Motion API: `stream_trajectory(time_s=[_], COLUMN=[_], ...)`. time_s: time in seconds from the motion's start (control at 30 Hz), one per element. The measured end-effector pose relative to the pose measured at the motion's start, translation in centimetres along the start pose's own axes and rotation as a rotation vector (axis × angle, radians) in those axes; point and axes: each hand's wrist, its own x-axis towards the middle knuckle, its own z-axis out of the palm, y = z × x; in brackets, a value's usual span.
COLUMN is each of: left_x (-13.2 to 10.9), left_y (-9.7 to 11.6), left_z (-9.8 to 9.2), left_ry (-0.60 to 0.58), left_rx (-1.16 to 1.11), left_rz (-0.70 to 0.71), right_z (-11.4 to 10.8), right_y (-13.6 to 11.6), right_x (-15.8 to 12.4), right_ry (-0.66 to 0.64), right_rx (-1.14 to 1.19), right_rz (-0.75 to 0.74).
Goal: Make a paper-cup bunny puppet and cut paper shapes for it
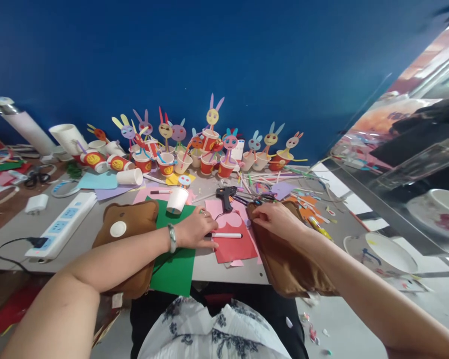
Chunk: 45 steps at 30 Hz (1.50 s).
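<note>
Wall (217, 55): blue
Worktop (209, 271): rabbit-topped cups (225, 168) along wall
Left hand (195, 229): thumb and fingers parted beside marker (228, 235)
Right hand (279, 219): curled over brown cushion (284, 262); grip indeterminate

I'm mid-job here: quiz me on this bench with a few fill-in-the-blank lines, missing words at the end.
The white marker beside the left hand lies mostly over paper coloured ____.
The cushion under the right hand is coloured ____.
The glue gun lying on the table is coloured ____.
The wall behind the rabbit-eared figures is coloured ____.
Missing words: red; brown; black; blue.
</note>
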Motion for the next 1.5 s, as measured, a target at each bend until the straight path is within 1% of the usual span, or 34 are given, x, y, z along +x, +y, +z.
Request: stream_trajectory(time_s=[0.1, 0.2, 0.33, 0.43, 0.47, 0.5, 0.57, 0.63, 0.67, 0.73, 0.77, 0.83, 0.97, 1.07, 1.17, 1.23, 1.33, 1.4, 1.5], left_x=[0.2, 0.3, 0.8, 1.5, 1.7, 2.0, 2.4, 2.5, 2.5, 2.4, 2.4, 2.3, 2.4, 2.6, 2.8, 2.8, 2.8, 2.8, 3.0], left_y=[0.5, 1.1, 1.5, 1.0, 0.7, 0.2, -0.7, -1.5, -1.8, -2.4, -2.6, -3.0, -4.0, -4.5, -4.3, -3.8, -2.9, -2.5, -2.2], left_z=[-0.2, -0.8, -2.6, -4.4, -5.1, -5.8, -7.3, -8.7, -9.3, -9.8, -9.7, -9.0, -6.3, -4.7, -4.0, -3.9, -3.6, -3.3, -2.9], left_ry=[-0.018, -0.029, -0.051, -0.092, -0.068, -0.015, 0.113, 0.225, 0.274, 0.348, 0.371, 0.395, 0.412, 0.488, 0.531, 0.519, 0.461, 0.412, 0.324], left_rx=[0.05, 0.092, 0.124, 0.131, 0.14, 0.154, 0.166, 0.122, 0.105, 0.082, 0.06, -0.017, -0.253, -0.314, -0.392, -0.437, -0.519, -0.569, -0.691], left_rz=[-0.021, -0.036, -0.093, -0.174, -0.225, -0.286, -0.451, -0.606, -0.651, -0.688, -0.688, -0.669, -0.618, -0.577, -0.546, -0.512, -0.472, -0.472, -0.499], right_z=[0.3, 0.5, 1.1, 1.7, 1.8, 1.9, 2.0, 2.0, 1.9, 1.8, 1.7, 1.4, 0.3, -0.3, -0.3, 0.3, 1.8, 2.6, 3.3], right_y=[-0.8, -1.8, -2.6, -2.7, -2.6, -2.6, -2.6, -2.6, -2.6, -2.6, -2.6, -2.6, -3.4, -4.8, -6.1, -6.7, -6.9, -6.8, -6.4], right_x=[0.1, 0.3, 0.9, 1.5, 1.6, 1.8, 1.9, 1.9, 1.8, 1.6, 1.5, 1.2, 1.1, 2.0, 3.7, 4.9, 6.4, 6.8, 6.8], right_ry=[-0.122, -0.197, -0.216, -0.201, -0.199, -0.197, -0.194, -0.187, -0.183, -0.174, -0.169, -0.156, -0.106, -0.065, -0.019, 0.047, 0.152, 0.166, 0.13], right_rx=[-0.055, -0.136, -0.183, -0.183, -0.181, -0.177, -0.168, -0.158, -0.153, -0.142, -0.136, -0.121, -0.082, -0.025, 0.077, 0.27, 0.704, 0.925, 1.116], right_rz=[0.022, 0.039, 0.079, 0.093, 0.095, 0.096, 0.1, 0.107, 0.111, 0.119, 0.122, 0.127, 0.139, 0.114, 0.061, 0.021, -0.023, -0.024, -0.009])
